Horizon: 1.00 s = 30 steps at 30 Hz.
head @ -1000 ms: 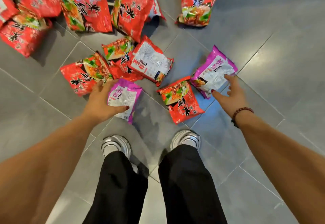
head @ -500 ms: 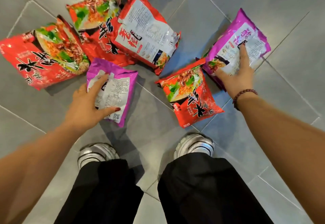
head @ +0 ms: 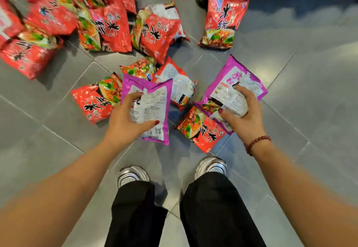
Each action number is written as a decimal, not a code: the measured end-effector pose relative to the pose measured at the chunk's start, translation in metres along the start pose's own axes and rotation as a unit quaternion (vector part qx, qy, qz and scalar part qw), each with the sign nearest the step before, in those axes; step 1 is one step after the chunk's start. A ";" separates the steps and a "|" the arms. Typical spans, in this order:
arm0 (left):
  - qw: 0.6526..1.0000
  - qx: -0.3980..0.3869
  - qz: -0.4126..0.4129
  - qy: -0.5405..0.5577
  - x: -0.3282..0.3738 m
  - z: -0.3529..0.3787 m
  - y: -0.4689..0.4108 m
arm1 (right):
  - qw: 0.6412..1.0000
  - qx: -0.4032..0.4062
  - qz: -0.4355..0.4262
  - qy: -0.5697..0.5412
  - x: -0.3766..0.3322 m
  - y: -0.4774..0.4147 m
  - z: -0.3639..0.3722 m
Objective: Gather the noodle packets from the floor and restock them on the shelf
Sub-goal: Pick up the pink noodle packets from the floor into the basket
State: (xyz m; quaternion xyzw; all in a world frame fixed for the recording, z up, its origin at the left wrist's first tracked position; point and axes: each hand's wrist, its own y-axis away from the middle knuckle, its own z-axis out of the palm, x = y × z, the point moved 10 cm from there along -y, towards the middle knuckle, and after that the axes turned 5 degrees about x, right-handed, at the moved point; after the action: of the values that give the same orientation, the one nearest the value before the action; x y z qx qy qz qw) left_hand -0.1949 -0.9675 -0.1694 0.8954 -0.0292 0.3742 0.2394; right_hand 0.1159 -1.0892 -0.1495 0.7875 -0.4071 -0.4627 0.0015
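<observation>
Grip was set on two purple packets at once. The left hand (head: 124,124) held the left packet (head: 153,99), fingers and thumb curled round its left edge. That packet appeared raised off the floor (head: 310,91) and tilted. The right hand (head: 242,117) clamped the right packet (head: 242,76) at its near end, fingers curled into the crumpled wrapper. Whether this one had cleared the floor could not be told. Its near corner lay over a red packet (head: 201,132). More red packets lay in a heap (head: 108,26) at far left, a lone packet (head: 222,18) lay at far right, and others lay close round the left hand. The shelf was not in view.

The step in hand, by judgement, was lifting both purple packets clear. Each was best held by the wrapper with light pressure, since the noodle block inside would probably crack under a hard squeeze. The right packet was best raised straight up, so that the red packet beneath was not dragged along. Most of the gathering remained to be done.
</observation>
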 end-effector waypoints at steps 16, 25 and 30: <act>0.920 0.154 -0.173 0.315 0.137 -0.407 0.292 | 0.918 -0.358 -0.154 -0.068 -0.425 0.303 -0.011; 0.861 0.295 -0.177 0.375 0.132 -0.568 0.400 | 0.903 -0.361 -0.193 -0.129 -0.562 0.409 0.015; 0.843 0.333 -0.164 0.389 0.127 -0.625 0.387 | 0.905 -0.359 -0.167 -0.155 -0.601 0.402 0.042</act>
State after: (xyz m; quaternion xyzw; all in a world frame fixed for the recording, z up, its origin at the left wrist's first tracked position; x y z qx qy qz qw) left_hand -0.6039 -1.0117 0.4532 0.6937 0.3401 0.6345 -0.0234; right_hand -0.3162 -0.9560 0.4165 0.7083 -0.0712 -0.6873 0.1442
